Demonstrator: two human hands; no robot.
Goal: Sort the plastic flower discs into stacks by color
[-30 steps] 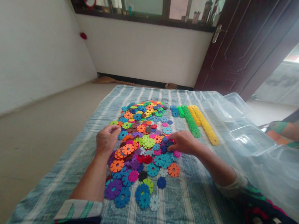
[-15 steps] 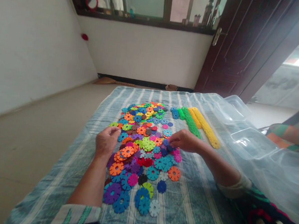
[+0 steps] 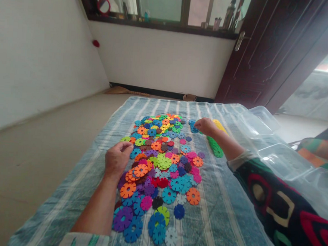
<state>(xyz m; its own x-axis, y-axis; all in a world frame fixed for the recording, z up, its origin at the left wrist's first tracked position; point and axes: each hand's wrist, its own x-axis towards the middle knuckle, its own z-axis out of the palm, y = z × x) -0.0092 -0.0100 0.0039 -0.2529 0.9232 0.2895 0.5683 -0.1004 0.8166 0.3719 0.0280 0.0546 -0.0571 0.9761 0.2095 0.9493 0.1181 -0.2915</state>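
Notched plastic flower discs (image 3: 164,161) in many colours lie in a long, loose heap on the striped cloth. My left hand (image 3: 118,158) rests at the heap's left edge, thumb and fingers pinched together; anything between them is hidden. Beyond the heap's right side, my right hand (image 3: 208,127) reaches out with its fingertips closed at a short row of blue discs (image 3: 192,125). Whether a disc is in its grip cannot be seen. Partly under my right hand and forearm are a row of overlapping green discs (image 3: 215,147) and yellow discs (image 3: 219,124).
Clear plastic boxes (image 3: 285,159) stand along the cloth's right side, near an orange and green checked fabric (image 3: 318,150). The striped cloth (image 3: 223,202) covers the surface. A dark door (image 3: 252,65) and a window ledge (image 3: 165,26) are behind.
My right hand has moved away from the dark blue discs in the heap, up and right to the blue row. My left hand has stayed almost where it was.
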